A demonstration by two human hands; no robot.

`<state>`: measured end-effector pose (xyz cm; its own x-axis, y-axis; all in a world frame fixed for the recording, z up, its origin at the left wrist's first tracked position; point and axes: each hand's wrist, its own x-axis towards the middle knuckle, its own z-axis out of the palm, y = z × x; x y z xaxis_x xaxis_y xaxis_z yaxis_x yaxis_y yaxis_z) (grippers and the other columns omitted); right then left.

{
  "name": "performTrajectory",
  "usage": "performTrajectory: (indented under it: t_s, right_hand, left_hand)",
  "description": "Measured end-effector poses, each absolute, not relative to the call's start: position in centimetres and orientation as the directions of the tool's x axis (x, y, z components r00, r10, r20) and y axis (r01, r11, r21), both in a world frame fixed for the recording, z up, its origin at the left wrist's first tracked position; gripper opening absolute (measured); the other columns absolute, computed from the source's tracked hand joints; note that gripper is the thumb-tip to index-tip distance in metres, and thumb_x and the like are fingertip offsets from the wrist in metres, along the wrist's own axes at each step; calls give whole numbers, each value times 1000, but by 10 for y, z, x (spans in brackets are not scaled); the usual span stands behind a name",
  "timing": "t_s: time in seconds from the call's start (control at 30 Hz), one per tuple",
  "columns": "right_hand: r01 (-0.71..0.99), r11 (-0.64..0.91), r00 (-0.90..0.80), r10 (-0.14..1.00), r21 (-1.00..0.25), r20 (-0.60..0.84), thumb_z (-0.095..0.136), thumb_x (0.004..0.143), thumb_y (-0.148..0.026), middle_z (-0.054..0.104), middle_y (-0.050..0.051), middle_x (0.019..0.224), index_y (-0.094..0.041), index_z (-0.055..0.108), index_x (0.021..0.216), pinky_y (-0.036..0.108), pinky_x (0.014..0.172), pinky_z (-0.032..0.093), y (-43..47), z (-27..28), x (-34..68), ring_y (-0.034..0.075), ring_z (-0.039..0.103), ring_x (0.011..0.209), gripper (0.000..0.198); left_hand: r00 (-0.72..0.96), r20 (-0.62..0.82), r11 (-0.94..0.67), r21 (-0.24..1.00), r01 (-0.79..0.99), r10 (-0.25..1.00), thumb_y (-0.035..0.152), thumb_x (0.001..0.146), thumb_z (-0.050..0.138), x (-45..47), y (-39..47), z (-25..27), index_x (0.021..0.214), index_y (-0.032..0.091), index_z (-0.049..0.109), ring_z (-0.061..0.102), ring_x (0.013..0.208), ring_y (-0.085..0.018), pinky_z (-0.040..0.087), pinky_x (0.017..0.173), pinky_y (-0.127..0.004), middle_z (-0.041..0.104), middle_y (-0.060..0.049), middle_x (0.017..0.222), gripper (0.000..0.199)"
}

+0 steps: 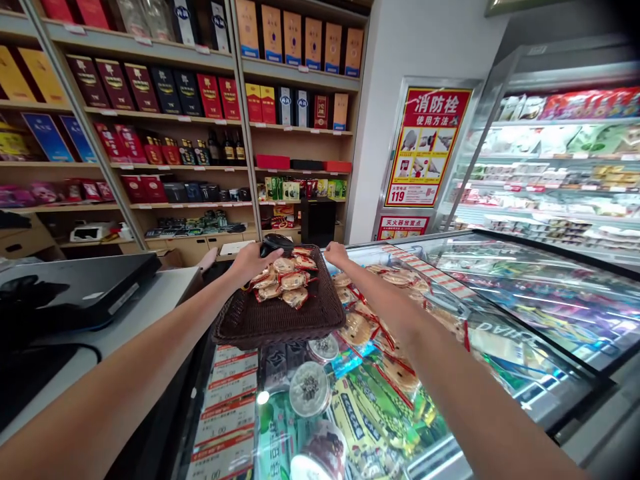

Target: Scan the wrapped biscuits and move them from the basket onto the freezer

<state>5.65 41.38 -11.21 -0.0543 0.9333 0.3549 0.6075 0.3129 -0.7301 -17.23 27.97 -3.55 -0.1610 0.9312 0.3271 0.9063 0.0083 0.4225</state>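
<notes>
A dark brown woven basket [280, 323] is over the glass top of a chest freezer, with several wrapped round biscuits or crackers [287, 277] piled toward its far side. My left hand [251, 259] is closed at the basket's far left corner, thumb pointing inward over the rim; its other fingers are mostly hidden. Just behind that thumb is a black rounded object [277, 243]. At the far right corner my right hand [336, 254] is closed against the basket's edge, fingers curled. More wrapped round crackers [357, 327] lie on the glass under my right forearm.
Price labels [227, 400] line the freezer's left edge, and ice-cream packs [350, 407] show through the glass. A counter with a black device [125, 287] stands left. Behind are shelves of boxed bottles [165, 87]; a lit refrigerated display [560, 153] is at right.
</notes>
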Motion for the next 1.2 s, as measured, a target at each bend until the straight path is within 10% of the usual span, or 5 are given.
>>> performTrajectory:
  t_s: [0.2,0.37,0.5,0.83,1.2]
  right_hand:
    - [709,441,-273,891,-550,363,66,80,-14,65,13,127,-14,59,129,26,96,43,485,-127,-24,22,60,115,50]
    - [760,424,-316,904,-492,289,66,87,-28,71,14,110,-14,73,106,27,90,44,492,-140,-44,25,64,106,24]
    - [766,359,-145,904,-532,402,54,93,-51,71,18,101,-12,77,83,29,87,44,490,-134,-32,26,65,99,46]
    - [599,482,-33,813,-640,581,59,70,-14,57,1,73,-20,44,57,24,68,38,451,-102,52,15,53,73,21]
    - [192,540,-294,828,-820,477,59,73,-16,51,-2,70,-21,47,71,22,64,37,363,-62,108,13,45,74,13]
  left_hand:
    - [-157,335,2,419,908,929,72,79,50,-187,297,-46,79,22,63,65,67,-25,40,53,-28,64,-4,61,51]
    - [-164,331,12,417,909,929,73,77,52,-198,298,-54,80,21,63,66,69,-24,43,56,-28,66,-4,64,53]
    - [-161,319,22,398,917,934,73,77,53,-200,292,-53,79,20,63,66,69,-25,43,55,-27,67,-5,65,54]
    - [-199,297,58,423,904,934,69,79,52,-161,244,-22,78,20,63,64,64,-23,38,52,-26,65,-4,60,50]
    - [-137,325,-7,407,913,936,73,79,49,-115,215,-6,79,20,65,62,64,-22,33,51,-26,64,-3,61,55]
